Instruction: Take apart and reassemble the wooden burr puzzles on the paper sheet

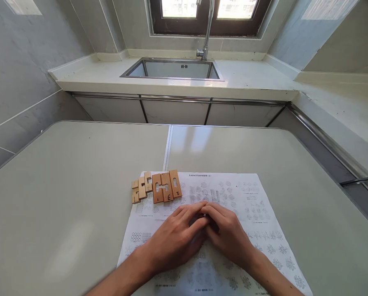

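Over the middle of a large printed sheet (171, 218), my left hand (180, 236) and my right hand (229, 228) meet at the fingertips. Both are closed, fingers curled and touching each other. Whatever lies inside or under them, if anything, is hidden. Just beyond my left hand, near the sheet's upper left corner, lie flat wooden puzzle pieces. Three larger reddish-brown pieces (163, 187) have cut-out slots and carry numbers. Beside them on the left sit smaller, paler notched wooden pieces (141, 188), partly over the sheet's edge.
The sheet, covered in small line diagrams, lies on a pale table (63, 197) with a seam (168, 144) down its far half. Past the table is a white counter (248, 74) with a sink (174, 70) and a tall faucet (207, 35). A metal rail (335, 148) runs along the right.
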`<state>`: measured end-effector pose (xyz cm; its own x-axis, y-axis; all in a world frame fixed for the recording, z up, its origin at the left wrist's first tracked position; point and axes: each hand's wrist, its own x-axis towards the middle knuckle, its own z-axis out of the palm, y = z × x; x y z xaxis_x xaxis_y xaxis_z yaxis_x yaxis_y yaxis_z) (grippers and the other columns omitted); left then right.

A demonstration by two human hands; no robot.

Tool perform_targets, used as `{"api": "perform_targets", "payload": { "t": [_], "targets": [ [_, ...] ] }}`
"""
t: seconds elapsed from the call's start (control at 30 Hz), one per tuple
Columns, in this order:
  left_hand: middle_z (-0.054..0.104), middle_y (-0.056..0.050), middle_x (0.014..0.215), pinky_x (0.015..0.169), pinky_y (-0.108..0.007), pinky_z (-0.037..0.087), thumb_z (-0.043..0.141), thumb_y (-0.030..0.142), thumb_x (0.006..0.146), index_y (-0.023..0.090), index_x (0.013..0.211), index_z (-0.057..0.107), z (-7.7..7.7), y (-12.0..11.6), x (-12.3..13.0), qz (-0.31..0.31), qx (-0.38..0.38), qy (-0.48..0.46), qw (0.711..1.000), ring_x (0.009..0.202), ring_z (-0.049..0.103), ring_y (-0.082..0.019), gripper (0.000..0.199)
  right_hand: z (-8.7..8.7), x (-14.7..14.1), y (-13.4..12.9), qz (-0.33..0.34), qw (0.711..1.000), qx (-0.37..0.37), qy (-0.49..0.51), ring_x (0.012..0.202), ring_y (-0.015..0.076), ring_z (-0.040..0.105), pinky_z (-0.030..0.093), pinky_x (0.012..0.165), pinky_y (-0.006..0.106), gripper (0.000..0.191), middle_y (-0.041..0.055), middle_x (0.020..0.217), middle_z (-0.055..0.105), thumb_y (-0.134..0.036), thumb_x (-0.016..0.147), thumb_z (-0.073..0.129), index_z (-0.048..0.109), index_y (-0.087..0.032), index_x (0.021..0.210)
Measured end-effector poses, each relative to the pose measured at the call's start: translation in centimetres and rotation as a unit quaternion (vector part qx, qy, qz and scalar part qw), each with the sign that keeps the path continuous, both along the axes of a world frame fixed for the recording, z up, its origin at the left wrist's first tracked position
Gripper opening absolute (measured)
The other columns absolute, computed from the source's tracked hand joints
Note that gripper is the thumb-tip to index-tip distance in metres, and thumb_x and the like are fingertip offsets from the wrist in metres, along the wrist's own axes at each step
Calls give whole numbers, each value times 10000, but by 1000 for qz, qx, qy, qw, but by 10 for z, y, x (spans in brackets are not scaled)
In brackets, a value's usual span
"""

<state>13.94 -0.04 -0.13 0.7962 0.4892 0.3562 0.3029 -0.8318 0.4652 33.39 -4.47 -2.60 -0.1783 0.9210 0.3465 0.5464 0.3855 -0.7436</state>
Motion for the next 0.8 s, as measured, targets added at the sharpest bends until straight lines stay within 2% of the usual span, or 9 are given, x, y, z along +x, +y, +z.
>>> {"api": "perform_targets", "payload": {
  "t": [0.67, 0.8],
  "targets": [
    [619, -182, 1476, 1113, -447, 582, 574, 97, 984, 189, 1304, 579, 1, 1, -2, -2, 8, 11, 1000, 1372, 624, -280, 333, 2, -1, 1, 4, 1000, -2, 6, 788, 199, 679, 553, 696, 312, 318, 34, 915, 719, 19, 840, 496, 616, -240, 980],
    [606, -164, 1500, 1074, -448, 594, 561, 100, 1000, 206, 1330, 579, 2, 5, -6, -17, 20, 22, 999, 1316, 654, -275, 347, 4, -1, 1, 6, 1000, 7, 13, 835, 207, 709, 569, 735, 318, 301, 42, 958, 743, 8, 872, 515, 627, -241, 997]
  ]
}}
